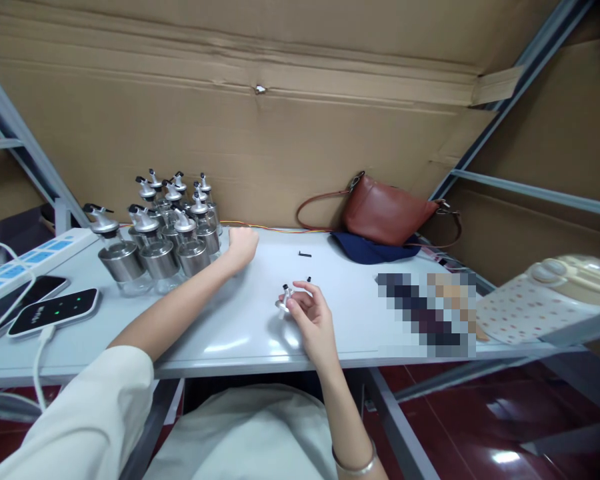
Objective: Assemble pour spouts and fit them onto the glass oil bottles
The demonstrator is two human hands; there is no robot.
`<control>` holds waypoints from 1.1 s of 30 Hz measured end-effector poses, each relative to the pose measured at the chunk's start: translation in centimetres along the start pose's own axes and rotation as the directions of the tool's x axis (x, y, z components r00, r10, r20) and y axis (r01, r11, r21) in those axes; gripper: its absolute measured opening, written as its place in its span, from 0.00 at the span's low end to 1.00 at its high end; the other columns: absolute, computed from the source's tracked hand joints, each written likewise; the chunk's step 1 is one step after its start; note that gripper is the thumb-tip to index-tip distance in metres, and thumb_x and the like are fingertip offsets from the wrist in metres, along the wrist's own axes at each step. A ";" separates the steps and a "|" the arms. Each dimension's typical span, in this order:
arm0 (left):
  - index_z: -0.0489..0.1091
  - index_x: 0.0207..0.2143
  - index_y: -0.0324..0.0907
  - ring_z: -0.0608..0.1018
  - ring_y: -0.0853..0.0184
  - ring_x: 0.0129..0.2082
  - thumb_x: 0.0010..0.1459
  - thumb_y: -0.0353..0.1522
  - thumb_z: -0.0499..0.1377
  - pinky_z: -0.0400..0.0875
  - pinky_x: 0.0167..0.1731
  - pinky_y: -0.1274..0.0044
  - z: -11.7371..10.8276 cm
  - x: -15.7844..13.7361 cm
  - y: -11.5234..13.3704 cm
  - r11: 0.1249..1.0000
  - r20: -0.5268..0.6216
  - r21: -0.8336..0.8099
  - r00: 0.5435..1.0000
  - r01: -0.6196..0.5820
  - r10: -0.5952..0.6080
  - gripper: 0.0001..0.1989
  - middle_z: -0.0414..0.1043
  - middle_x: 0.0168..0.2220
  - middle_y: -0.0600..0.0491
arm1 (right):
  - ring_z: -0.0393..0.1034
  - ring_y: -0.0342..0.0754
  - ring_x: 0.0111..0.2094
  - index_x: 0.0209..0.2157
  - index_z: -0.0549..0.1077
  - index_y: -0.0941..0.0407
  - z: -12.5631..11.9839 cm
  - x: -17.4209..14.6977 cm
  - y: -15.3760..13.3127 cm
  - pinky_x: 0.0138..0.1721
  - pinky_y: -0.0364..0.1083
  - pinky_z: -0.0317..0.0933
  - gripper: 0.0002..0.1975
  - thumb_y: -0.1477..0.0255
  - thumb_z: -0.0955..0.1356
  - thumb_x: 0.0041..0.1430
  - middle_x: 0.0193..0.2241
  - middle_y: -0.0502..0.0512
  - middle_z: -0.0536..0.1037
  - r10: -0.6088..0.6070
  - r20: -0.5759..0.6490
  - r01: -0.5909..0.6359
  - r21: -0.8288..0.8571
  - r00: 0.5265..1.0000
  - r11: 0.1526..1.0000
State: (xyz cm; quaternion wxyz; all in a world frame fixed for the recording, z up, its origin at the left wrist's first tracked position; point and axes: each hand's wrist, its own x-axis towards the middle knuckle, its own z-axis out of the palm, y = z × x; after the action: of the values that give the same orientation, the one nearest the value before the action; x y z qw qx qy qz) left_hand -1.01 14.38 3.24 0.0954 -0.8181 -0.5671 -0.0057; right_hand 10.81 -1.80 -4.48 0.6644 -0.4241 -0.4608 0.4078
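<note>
My right hand point(316, 319) pinches a silver bottle pourer spout point(283, 305) with a black tip between thumb and fingers, a little above the white table. My left hand point(243, 247) is stretched forward, curled like a fist, just right of the bottles; whatever it may hold is hidden behind it. Several glass bottles with steel bands, among them a front one point(159, 259), stand upright in a group at the left, each topped with a pourer spout. A small black piece point(305, 254) lies beyond my right hand, and another tiny black tip point(309, 279) shows beside its fingers.
A brown leather bag point(380, 210) rests on a dark blue cloth item point(365, 250) at the back right. A dotted white container point(530, 307) stands far right, near a blurred-out patch. At left lie a power strip point(40, 257) and a black device point(55, 313) with a cable.
</note>
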 end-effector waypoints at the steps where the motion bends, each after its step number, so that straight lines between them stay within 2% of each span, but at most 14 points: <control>1: 0.73 0.36 0.31 0.76 0.56 0.42 0.55 0.19 0.52 0.62 0.36 0.74 0.3 0.2 -0.1 1.000 0.008 -0.003 1.000 0.006 -0.006 0.11 0.74 0.37 0.36 | 0.74 0.50 0.37 0.42 0.68 0.53 0.0 0.0 0.1 0.42 0.49 0.64 0.16 0.65 0.70 0.52 0.30 0.52 0.78 0.007 0.006 -0.007 -0.010 1.000 1.000; 5: 0.73 0.37 0.31 0.75 0.56 0.42 0.55 0.20 0.51 0.61 0.37 0.73 0.8 0.6 -0.7 1.000 0.016 -0.010 1.000 0.026 -0.026 0.12 0.73 0.38 0.36 | 0.74 0.50 0.39 0.40 0.71 0.54 -0.1 -0.1 0.0 0.45 0.51 0.63 0.13 0.66 0.70 0.53 0.34 0.55 0.79 0.033 0.040 -0.031 -0.042 0.999 0.999; 17: 0.72 0.38 0.29 0.75 0.56 0.43 0.55 0.20 0.50 0.65 0.39 0.72 0.8 0.7 -1.2 1.000 0.019 -0.025 1.000 0.016 -0.016 0.12 0.73 0.40 0.36 | 0.75 0.51 0.37 0.41 0.74 0.55 -0.2 -0.1 0.0 0.43 0.51 0.64 0.15 0.64 0.70 0.52 0.31 0.54 0.80 0.080 0.012 -0.079 -0.026 0.997 0.997; 21: 0.71 0.38 0.32 0.75 0.60 0.42 0.59 0.25 0.52 0.67 0.41 0.69 1.0 1.2 -1.4 0.999 0.030 -0.030 0.999 0.013 -0.012 0.09 0.73 0.39 0.42 | 0.75 0.50 0.35 0.37 0.74 0.55 -0.1 -0.2 -0.2 0.41 0.49 0.65 0.12 0.65 0.71 0.51 0.31 0.54 0.80 0.063 -0.003 -0.063 -0.054 0.998 0.997; 24: 0.69 0.37 0.29 0.75 0.57 0.42 0.58 0.23 0.51 0.67 0.39 0.69 0.7 0.6 -1.1 0.998 0.017 -0.054 0.999 -0.037 0.038 0.08 0.72 0.39 0.37 | 0.74 0.49 0.35 0.34 0.73 0.55 -0.2 -0.1 -0.3 0.39 0.48 0.65 0.10 0.65 0.71 0.51 0.32 0.55 0.79 0.021 -0.059 -0.026 -0.083 0.998 0.996; 27: 0.65 0.42 0.30 0.75 0.57 0.41 0.58 0.24 0.50 0.66 0.37 0.72 0.5 -2.1 -0.3 0.986 -0.032 -0.095 0.990 -0.139 0.136 0.10 0.68 0.43 0.35 | 0.72 0.48 0.36 0.34 0.71 0.55 -0.3 -0.1 -0.3 0.38 0.46 0.63 0.10 0.65 0.70 0.52 0.34 0.55 0.78 -0.043 -0.171 0.019 -0.139 0.984 0.990; 29: 0.62 0.42 0.35 0.74 0.62 0.37 0.62 0.27 0.46 0.65 0.35 0.74 0.7 -4.7 0.2 0.957 -0.079 -0.171 0.971 -0.235 0.225 0.09 0.67 0.41 0.42 | 0.71 0.47 0.35 0.39 0.69 0.55 -0.4 -0.1 -0.3 0.38 0.46 0.62 0.12 0.65 0.68 0.53 0.35 0.55 0.77 -0.082 -0.265 0.053 -0.117 0.961 0.992; 31: 0.59 0.40 0.38 0.70 0.66 0.29 0.64 0.31 0.41 0.65 0.31 0.73 1.3 -7.3 0.4 0.850 -0.184 -0.399 0.938 -0.344 0.293 0.10 0.65 0.36 0.48 | 0.69 0.45 0.32 0.44 0.66 0.55 -0.5 0.0 -0.2 0.35 0.45 0.61 0.17 0.66 0.68 0.53 0.35 0.54 0.76 -0.097 -0.343 0.084 -0.054 0.934 0.995; 33: 0.56 0.37 0.41 0.67 0.67 0.28 0.64 0.32 0.39 0.65 0.32 0.72 2.3 -9.3 0.4 0.701 -0.289 -0.568 0.902 -0.431 0.321 0.09 0.62 0.33 0.51 | 0.66 0.43 0.27 0.45 0.66 0.55 -0.5 0.0 -0.3 0.30 0.44 0.60 0.18 0.66 0.67 0.53 0.33 0.53 0.75 -0.094 -0.381 0.092 -0.024 0.920 0.995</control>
State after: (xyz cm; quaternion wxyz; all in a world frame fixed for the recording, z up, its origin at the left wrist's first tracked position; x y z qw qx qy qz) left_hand -4.22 5.96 -0.16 -0.1315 -0.8983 -0.3434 -0.2405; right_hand 11.32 -1.96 -4.33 0.7588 -0.4747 -0.3437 0.2843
